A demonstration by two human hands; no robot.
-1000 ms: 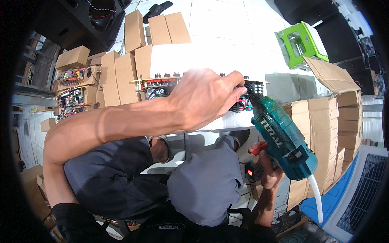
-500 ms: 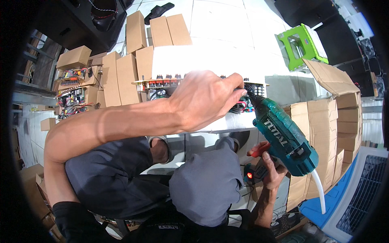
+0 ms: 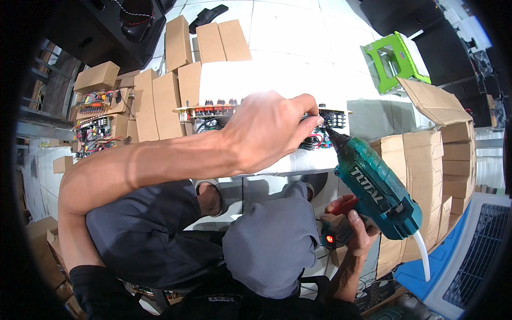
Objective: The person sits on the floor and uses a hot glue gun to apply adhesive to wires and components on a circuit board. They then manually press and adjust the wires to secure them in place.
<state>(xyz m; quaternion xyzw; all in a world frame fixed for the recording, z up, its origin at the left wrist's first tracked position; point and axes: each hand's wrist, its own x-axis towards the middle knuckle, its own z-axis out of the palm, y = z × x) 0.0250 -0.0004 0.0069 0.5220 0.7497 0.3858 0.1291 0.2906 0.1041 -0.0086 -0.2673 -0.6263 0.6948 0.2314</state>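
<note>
A circuit board [image 3: 204,110] with knobs, wires and dark connectors stands on a white block-like surface [image 3: 234,80] in front of me. My left hand [image 3: 269,130] reaches across it, thumb and forefinger pinched together at the board's right part. What sits between those fingertips is too small to make out. With my right hand [image 3: 361,234] I grip a teal glue gun [image 3: 376,186], fingers on its red trigger [image 3: 341,205]. Its dark nozzle points up and left, close to the wires by my left fingertips. A white glue stick [image 3: 423,256] sticks out of its rear.
Brown cardboard boxes [image 3: 157,101] stand beyond and left of the work surface. More circuit boards [image 3: 98,130] are stacked at the far left. An open carton [image 3: 421,176] is on the right, near a blue and white crate [image 3: 469,256]. A green stool [image 3: 394,61] stands far right.
The glue gun has shifted slightly right and down, its nozzle drawn a little away from the connectors. My right fingers have loosened on the trigger somewhat. My left hand stays nearly in place.
</note>
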